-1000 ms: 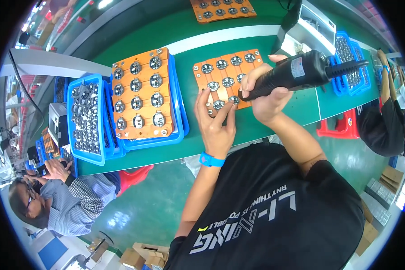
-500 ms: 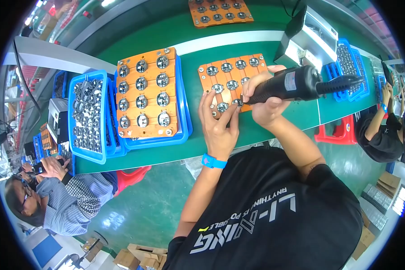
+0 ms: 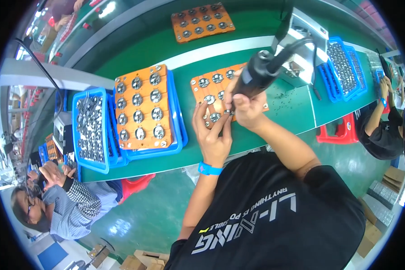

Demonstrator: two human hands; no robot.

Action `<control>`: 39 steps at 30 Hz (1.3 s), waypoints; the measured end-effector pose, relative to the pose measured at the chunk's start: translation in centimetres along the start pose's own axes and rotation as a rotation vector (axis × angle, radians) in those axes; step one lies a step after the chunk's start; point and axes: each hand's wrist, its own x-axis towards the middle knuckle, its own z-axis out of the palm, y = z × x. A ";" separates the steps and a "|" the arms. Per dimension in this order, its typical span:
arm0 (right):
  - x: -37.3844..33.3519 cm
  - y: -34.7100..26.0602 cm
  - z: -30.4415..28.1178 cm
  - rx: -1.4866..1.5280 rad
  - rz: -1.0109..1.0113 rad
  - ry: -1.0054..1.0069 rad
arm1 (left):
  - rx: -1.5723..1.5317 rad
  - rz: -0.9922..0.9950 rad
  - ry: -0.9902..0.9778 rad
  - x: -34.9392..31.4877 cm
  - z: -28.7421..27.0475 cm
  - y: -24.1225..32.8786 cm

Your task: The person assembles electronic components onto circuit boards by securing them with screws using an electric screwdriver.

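My right hand (image 3: 249,108) is wrapped round a black electric screwdriver (image 3: 255,74), which is tilted with its cable end up and its tip down at an orange fixture plate (image 3: 218,106). Round metal-and-black parts sit in rows on this plate, some hidden behind my hand and the tool. Beside the screwdriver tip, my left hand (image 3: 213,141) rests on the plate's near edge. Its thumb and a finger close on a small metal part (image 3: 228,112), while the other fingertips touch the plate farther left.
Left stands a second filled orange plate (image 3: 129,108) on blue trays, beside a blue tray of loose parts (image 3: 105,135). Another orange plate (image 3: 202,22) lies at the back. A metal box machine (image 3: 301,58) and blue trays (image 3: 344,67) stand right. Co-workers sit on both sides.
The screwdriver has swung more upright, its cable end moving left and away from me. The view has shifted slightly. My left hand stays at the same part of the plate.
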 end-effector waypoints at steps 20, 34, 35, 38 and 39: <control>9.1 -9.2 -12.2 -0.403 -0.353 0.449 | 0.029 -0.050 -0.012 0.1 0.1 0.8; 3.7 -7.5 -5.8 -0.110 0.005 0.283 | 0.055 -0.027 -0.031 0.3 -0.4 0.3; 3.1 -7.3 -4.5 -0.115 0.035 0.237 | 0.051 -0.023 -0.036 0.3 -0.4 0.2; 1.2 -5.3 -1.2 -0.037 0.073 0.154 | 0.049 -0.032 -0.035 -0.1 -0.4 -0.1; 1.0 -4.9 -0.3 -0.033 0.084 0.143 | 0.044 -0.030 -0.037 0.0 -0.4 -0.2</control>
